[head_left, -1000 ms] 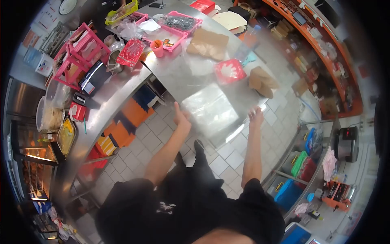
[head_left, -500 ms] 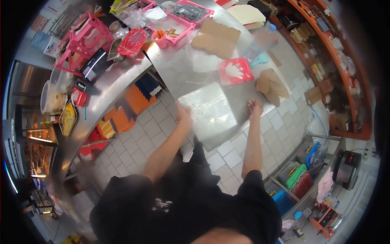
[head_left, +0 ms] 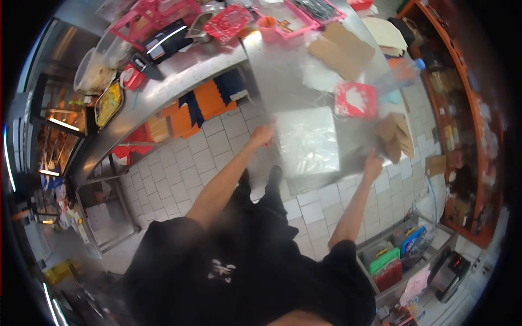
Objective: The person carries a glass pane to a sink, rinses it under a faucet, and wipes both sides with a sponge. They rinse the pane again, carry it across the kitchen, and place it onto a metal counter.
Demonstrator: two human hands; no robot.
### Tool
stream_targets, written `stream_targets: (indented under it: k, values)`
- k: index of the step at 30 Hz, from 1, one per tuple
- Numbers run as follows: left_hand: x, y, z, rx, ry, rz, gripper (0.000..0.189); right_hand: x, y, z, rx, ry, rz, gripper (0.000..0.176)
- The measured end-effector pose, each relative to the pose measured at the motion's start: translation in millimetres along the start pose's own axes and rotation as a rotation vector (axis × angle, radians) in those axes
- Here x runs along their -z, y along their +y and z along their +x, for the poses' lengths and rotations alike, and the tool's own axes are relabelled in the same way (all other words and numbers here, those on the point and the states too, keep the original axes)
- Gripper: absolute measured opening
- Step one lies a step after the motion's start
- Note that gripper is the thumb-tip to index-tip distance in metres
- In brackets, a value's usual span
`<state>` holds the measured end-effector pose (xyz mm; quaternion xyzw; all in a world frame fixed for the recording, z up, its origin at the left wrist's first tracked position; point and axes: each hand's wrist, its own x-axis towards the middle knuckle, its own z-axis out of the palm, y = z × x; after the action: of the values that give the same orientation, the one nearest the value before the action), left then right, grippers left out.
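A stack of clear plastic bags (head_left: 308, 142) lies flat on the steel table (head_left: 272, 81). At the table's left edge, beside the bags, my left hand (head_left: 265, 135) has its fingers curled round the rim. My right hand (head_left: 373, 164) is at the front edge on the right, its fingers loosely bent and partly apart, one fingertip pointing forward. Close beyond it stand folded brown paper bags (head_left: 395, 136). Behind the clear bags sits a red packet with a white hand shape (head_left: 356, 100), and a flattened piece of brown cardboard (head_left: 342, 51) lies farther back.
A steel counter (head_left: 190, 68) curves off to the left, with a black device (head_left: 166, 41) and a yellow food tray (head_left: 109, 104) on it. Orange shelving (head_left: 473, 108) stands at the right. Bins with colored lids (head_left: 384, 261) are at lower right, above the tiled floor (head_left: 179, 163).
The view has turned, so the table and bags sit farther right and straighter. My left hand has shifted from the bags' edge to the table rim; my right hand is lower, near the front edge.
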<state>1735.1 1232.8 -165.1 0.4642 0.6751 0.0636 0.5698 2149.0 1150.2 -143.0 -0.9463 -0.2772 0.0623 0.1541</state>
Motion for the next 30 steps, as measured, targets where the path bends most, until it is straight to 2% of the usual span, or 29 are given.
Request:
stream_targets:
  k: [2, 4, 6, 8, 9, 10, 11, 12, 13, 14, 15, 16, 17, 18, 19, 20, 22, 25, 28, 29, 30]
  values:
    - [1.4, -9.2, -4.6, 0.001, -0.024, -0.123, 0.083, 26.7, -28.5, -53.0, 0.031, 0.194, 0.067, 0.068]
    - [6.4, -27.4, -16.6, -0.036, -0.019, -0.277, 0.078, -11.8, -33.8, -89.4, 0.474, 0.216, 0.233, 0.078]
    - [8.1, -65.3, -40.1, -0.082, -0.012, -0.402, 0.072, 2.7, -86.9, -162.5, 0.779, 0.094, 0.154, 0.083]
    - [24.7, -117.8, -62.1, -0.083, 0.026, -0.461, 0.066, -10.3, -109.8, -198.9, 0.940, -0.052, 0.158, 0.088]
    - [32.5, -154.2, -75.6, -0.069, 0.061, -0.479, 0.063, -23.4, -114.5, -207.6, 0.956, -0.179, 0.140, 0.088]
    - [37.6, -203.1, -84.7, -0.111, 0.148, -0.485, 0.056, -38.9, -116.7, -210.0, 0.987, -0.168, 0.154, 0.088]
    - [38.8, -261.2, -92.0, -0.134, 0.246, -0.592, 0.050, -55.2, -115.9, -205.4, 0.985, -0.206, 0.035, 0.086]
    - [52.5, -298.8, -126.2, 0.049, 0.294, -0.661, 0.046, -63.1, -119.4, -208.7, 0.980, -0.238, -0.082, 0.085]
    - [41.5, -410.0, -120.4, -0.001, 0.425, -0.389, 0.041, -51.3, -128.6, -218.7, 0.927, -0.173, 0.047, 0.080]
    - [37.3, -453.3, -174.1, -0.121, 0.558, -0.843, 0.028, -46.1, -134.2, -219.4, 0.973, -0.090, 0.011, 0.080]
    - [24.3, -557.3, -184.7, 0.043, 0.760, -0.671, 0.021, -55.6, -134.1, -214.6, 0.949, -0.110, -0.124, 0.080]
    - [-1.9, -605.0, -216.7, -0.033, 1.082, -1.310, 0.022, -52.5, -142.8, -212.8, 0.818, -0.314, -0.239, 0.079]
    - [-10.6, -611.6, -288.8, 0.233, 1.040, -1.369, 0.024, -52.6, -150.3, -210.6, 0.754, -0.320, -0.258, 0.080]
    - [-41.4, -673.6, -340.0, -0.112, 0.989, -1.329, 0.028, -56.6, -157.7, -212.0, 0.771, -0.088, -0.193, 0.080]
    - [-79.5, -654.5, -386.4, 0.162, 1.364, -1.546, 0.029, -62.6, -153.2, -215.5, 0.778, 0.115, -0.149, 0.080]
    - [-42.3, -663.0, -384.7, 0.127, 1.370, -1.550, 0.029, -61.2, -154.5, -217.0, 0.782, 0.125, -0.121, 0.079]
    - [-11.3, -685.2, -397.5, 0.130, 1.281, -1.519, 0.030, -58.7, -159.0, -219.8, 0.547, -0.262, -0.117, 0.078]
    - [29.6, -721.8, -422.5, 0.149, 1.167, -1.463, 0.032, -76.0, -160.3, -206.5, 0.469, -0.077, -0.044, 0.081]
    - [55.4, -781.3, -469.9, 0.221, 1.062, -1.388, 0.035, -42.4, -185.6, -262.6, 0.280, -0.040, 0.230, 0.077]
    - [54.3, -796.7, -480.5, 0.251, 1.019, -1.376, 0.036, -60.2, -178.2, -262.4, 0.294, -0.048, 0.211, 0.077]
    - [40.7, -810.0, -490.0, 0.289, 0.982, -1.383, 0.036, -91.9, -171.6, -249.0, 0.406, 0.126, 0.262, 0.074]
